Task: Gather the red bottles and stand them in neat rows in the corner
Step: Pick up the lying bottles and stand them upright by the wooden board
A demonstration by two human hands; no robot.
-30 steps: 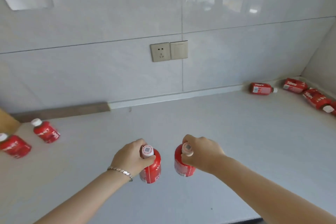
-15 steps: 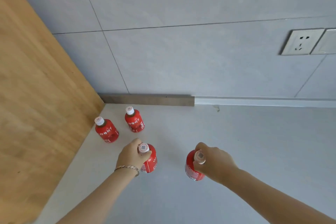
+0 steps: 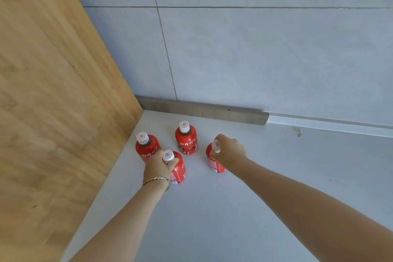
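Red plastic bottles with white caps stand on the pale grey counter (image 3: 212, 208) near the left corner: the left hand (image 3: 158, 167) grips one (image 3: 177, 169) by its neck, the right hand (image 3: 228, 151) grips another (image 3: 212, 160); two more (image 3: 146, 147) (image 3: 187, 139) stand farther back, beside the wooden panel (image 3: 53, 91).

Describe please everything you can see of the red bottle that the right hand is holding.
The red bottle is small and looks like plastic, with a red wrap printed in white and a white cap carrying a square code. It stands about upright on the pale counter, right of the other three bottles and apart from them. The right hand is closed around its neck and shoulder from the right, hiding much of that side. Whether its base rests on the counter cannot be told.
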